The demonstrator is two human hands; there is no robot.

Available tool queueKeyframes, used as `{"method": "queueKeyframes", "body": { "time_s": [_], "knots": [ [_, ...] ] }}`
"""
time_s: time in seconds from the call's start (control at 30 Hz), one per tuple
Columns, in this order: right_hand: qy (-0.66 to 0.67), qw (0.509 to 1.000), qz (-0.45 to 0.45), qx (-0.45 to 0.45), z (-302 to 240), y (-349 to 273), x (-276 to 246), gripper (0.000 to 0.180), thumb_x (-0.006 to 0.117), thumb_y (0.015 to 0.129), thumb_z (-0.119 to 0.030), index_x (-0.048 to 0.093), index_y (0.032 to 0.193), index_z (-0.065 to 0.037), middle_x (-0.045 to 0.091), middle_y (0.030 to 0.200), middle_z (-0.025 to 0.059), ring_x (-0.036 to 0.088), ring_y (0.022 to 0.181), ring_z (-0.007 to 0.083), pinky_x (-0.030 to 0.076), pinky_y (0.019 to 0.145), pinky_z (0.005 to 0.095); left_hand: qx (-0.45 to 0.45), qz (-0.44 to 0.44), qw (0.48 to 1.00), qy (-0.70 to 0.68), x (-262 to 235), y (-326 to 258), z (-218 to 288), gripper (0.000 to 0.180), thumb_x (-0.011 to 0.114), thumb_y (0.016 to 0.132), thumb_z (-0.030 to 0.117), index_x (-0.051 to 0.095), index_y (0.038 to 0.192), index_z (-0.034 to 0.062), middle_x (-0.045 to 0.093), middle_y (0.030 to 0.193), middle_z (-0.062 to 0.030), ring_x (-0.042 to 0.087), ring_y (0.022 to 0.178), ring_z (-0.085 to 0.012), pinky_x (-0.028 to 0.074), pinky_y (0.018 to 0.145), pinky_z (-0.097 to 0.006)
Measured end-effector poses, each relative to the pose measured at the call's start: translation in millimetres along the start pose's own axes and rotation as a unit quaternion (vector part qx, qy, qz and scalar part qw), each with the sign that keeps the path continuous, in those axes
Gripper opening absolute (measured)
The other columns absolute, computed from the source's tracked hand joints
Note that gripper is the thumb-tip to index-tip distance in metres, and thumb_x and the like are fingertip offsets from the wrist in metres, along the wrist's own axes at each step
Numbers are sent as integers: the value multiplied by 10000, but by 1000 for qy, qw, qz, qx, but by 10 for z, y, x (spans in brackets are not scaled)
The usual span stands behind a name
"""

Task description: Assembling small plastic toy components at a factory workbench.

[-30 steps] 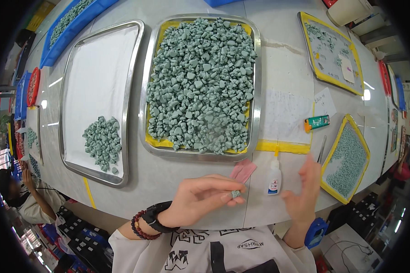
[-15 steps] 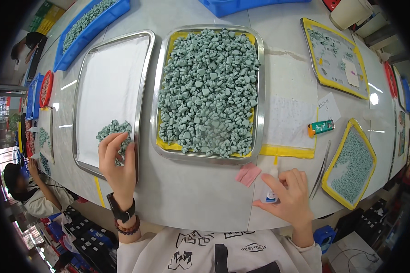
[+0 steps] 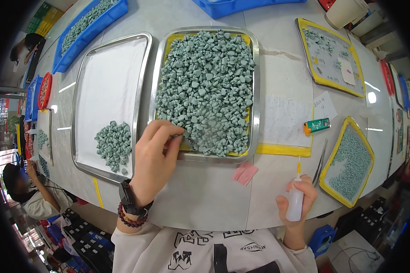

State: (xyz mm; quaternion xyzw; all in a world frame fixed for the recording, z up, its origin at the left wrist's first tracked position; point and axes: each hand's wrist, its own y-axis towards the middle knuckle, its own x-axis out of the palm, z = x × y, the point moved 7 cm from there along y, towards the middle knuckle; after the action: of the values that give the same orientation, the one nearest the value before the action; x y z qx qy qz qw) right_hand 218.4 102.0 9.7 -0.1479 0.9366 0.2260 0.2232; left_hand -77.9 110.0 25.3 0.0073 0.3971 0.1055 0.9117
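My left hand (image 3: 156, 157) reaches over the near left corner of the middle metal tray (image 3: 256, 113). Its thumb and index finger are pinched at the edge of a heap of small grey-green stone pieces (image 3: 205, 86); whatever they hold is too small to make out. My right hand (image 3: 300, 200) is wrapped round a small white glue bottle (image 3: 295, 204), upright with its yellow nozzle pointing away from me. On the white-lined left tray (image 3: 107, 86) lies a smaller pile of the same pieces (image 3: 114, 144). A pink cloth scrap (image 3: 245, 173) lies between my hands.
Right of the middle tray are a yellow-edged sheet (image 3: 284, 149), a green lighter (image 3: 317, 126), tweezers (image 3: 321, 159) and a yellow-rimmed tray (image 3: 322, 182) of finer green bits. Another yellow-rimmed tray (image 3: 337, 84) stands at far right, a blue bin (image 3: 66, 61) at far left.
My left hand has moved right from the small pile to the heap in the middle tray. The glue bottle, earlier standing on the table beside my right hand's fingers, is now gripped and drawn nearer me.
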Motion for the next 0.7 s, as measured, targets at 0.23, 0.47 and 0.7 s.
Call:
{"method": "queueKeyframes", "body": {
  "time_s": [0.23,0.47,0.7],
  "knots": [
    [54,995,72,-47,-219,95,-92,528,558,844,-517,438,1077,-58,563,824,119,504,720,222,398,628,319,-101,-99,834,-533,196,-264,336,193,601,784,-105,627,961,-31,568,1044,-104,607,816,-157,514,712,-267],
    [258,958,11,-122,-473,228,199,565,491,868,-565,482,1041,-27,613,756,122,563,698,268,438,577,335,-240,-260,645,-677,860,-625,428,163,547,836,-88,617,976,-45,559,1036,-154,621,858,-195,520,754,-289],
    [232,967,-1,-106,-420,230,341,572,455,883,-572,508,964,-9,635,749,138,592,696,301,465,542,342,-217,-252,703,-628,848,-629,362,216,551,841,-82,606,1049,-58,563,1069,-147,615,900,-195,512,781,-293]
  ]
}}
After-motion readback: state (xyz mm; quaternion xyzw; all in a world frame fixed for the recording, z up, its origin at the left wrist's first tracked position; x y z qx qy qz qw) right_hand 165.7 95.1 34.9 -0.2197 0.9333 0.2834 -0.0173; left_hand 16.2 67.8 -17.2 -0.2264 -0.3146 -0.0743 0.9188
